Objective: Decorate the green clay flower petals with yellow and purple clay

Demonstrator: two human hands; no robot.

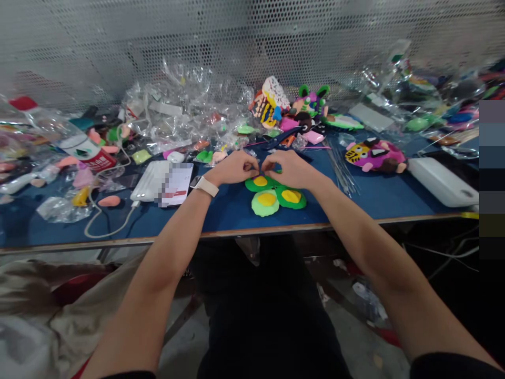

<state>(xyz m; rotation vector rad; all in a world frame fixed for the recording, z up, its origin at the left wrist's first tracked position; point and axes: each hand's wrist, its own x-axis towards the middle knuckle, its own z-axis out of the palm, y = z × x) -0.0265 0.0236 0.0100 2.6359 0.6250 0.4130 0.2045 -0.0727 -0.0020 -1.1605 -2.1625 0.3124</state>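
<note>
A green clay piece (pixel 265 210) with several rounded lobes, each bearing a yellow patch, lies on the blue tabletop near its front edge. Over its far side, my left hand (pixel 233 167) has thumb and fingers pinched together. My right hand (pixel 290 168) faces it from the other side, its fingers also closed in a pinch. The fingertips almost meet just above the far lobes. Whatever is between them is too small or hidden to make out. My left wrist wears a watch (pixel 205 185) on a pale band.
A phone (pixel 177 184) and a white power bank (pixel 152 180) with a cable lie to the left. A purple and yellow clay figure (pixel 376 155) and a white container (pixel 444 181) are at right. Thin wires (pixel 342 168) lie nearby. Clear plastic wrappers (pixel 177 116) crowd the back.
</note>
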